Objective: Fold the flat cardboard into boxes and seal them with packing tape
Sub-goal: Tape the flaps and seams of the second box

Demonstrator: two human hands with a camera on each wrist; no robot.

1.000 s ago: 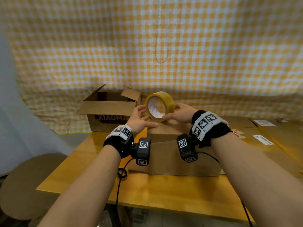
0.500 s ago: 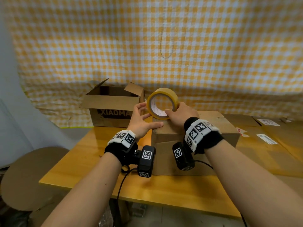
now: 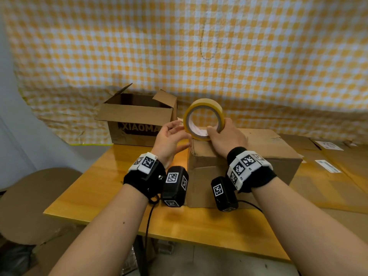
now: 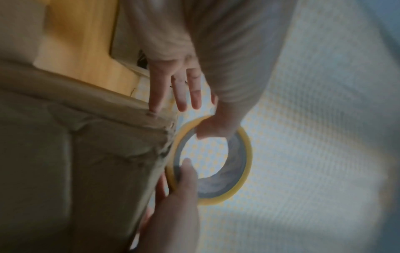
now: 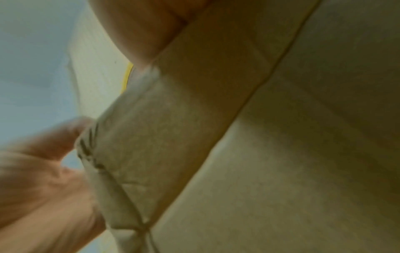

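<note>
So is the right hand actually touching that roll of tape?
Touching. The head view shows the right hand gripping the roll of tape, thumb inside the ring, fingers over its outer edge.

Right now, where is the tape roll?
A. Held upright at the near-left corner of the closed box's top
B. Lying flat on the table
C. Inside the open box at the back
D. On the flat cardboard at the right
A: the right hand grips the tape roll standing on edge at the left corner of the closed box, with the left hand beside it.
</note>
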